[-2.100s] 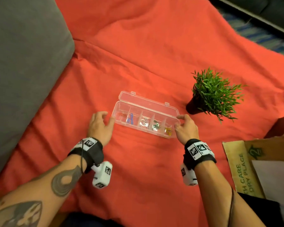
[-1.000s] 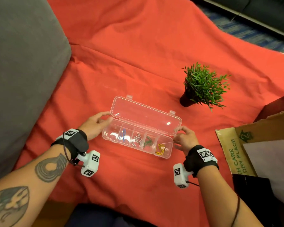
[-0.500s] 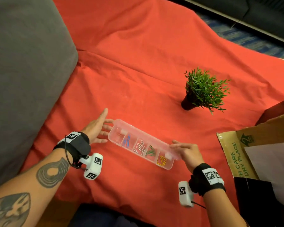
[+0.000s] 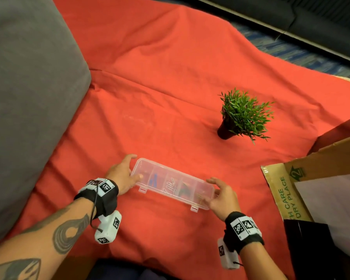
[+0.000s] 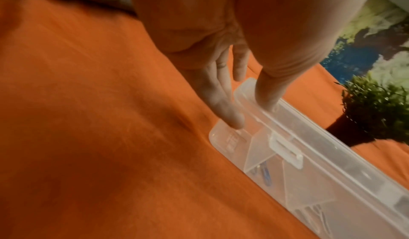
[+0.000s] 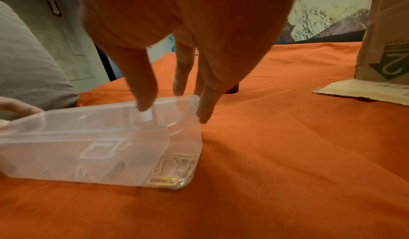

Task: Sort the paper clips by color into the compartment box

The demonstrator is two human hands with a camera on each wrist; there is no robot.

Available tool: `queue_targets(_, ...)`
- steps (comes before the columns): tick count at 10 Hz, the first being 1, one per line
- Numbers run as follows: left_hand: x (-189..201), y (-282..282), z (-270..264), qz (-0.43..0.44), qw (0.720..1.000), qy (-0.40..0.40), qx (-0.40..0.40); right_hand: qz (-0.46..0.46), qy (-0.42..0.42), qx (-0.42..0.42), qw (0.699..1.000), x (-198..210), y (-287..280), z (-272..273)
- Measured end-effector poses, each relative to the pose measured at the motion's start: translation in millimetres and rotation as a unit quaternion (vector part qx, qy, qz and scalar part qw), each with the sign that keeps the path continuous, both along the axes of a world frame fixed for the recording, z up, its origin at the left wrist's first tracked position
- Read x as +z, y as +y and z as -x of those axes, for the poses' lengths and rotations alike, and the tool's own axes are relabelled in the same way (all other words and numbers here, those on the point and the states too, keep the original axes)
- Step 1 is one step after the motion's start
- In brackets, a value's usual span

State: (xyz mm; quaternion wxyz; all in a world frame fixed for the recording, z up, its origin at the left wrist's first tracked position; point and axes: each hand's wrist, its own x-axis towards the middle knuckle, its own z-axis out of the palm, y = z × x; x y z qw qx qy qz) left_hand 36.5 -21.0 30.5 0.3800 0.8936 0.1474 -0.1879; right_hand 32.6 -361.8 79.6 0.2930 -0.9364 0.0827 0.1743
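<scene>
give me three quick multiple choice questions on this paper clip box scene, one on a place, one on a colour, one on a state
1. Where is the potted plant?
A. beyond the compartment box
B. inside it
C. on the grey cushion

2. What colour are the clips in the end compartment by the right hand?
A. blue
B. yellow
C. red

3. The box lid is:
A. removed
B. upright
C. down over the compartments

Answers: 1 A, it stands on the red cloth farther away. 2 B, the right wrist view shows yellow. 3 C, the lid covers the clips while the left hand touches the other end.
</scene>
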Motion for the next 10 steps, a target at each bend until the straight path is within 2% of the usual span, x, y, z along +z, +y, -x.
queue_targets(1,7.8,-0.5,-0.2,-0.028,0.996,0.013,-0.080,-0.022,0.035,0.087,0.995,4.0,-0.3,2.7)
queue_targets(2,22.1,-4.3,0.9,-0.039,0.985,0.057,-0.156,-0.010,0.058,0.132,0.990,5.8,3.8,0.5)
queue_targets(3,28.1,-12.0,0.3,-0.071,0.972,0.091,-0.203,0.040,0.035,0.162,0.985,-1.5,4.3,-4.2)
queue_targets(6,29.4,-19.6,-1.1,-0.179,0.953,0.032,-0.242,0.120,0.013,0.224,0.967,-2.6,6.2,-8.1)
queue_targets(8,34.7,-23.3,0.3,-0.219,0.941,0.032,-0.256,0.179,0.010,0.266,0.947,2.1,11.4,-6.8)
queue_targets(9,31.5,-20.9,1.2,-0.209,0.946,0.030,-0.247,0.162,0.000,0.258,0.952,0.2,10.0,-6.6)
queue_targets(10,26.8,-18.7,7.1,-0.203,0.954,0.055,-0.212,0.112,0.006,0.213,0.971,-2.3,5.8,0.5)
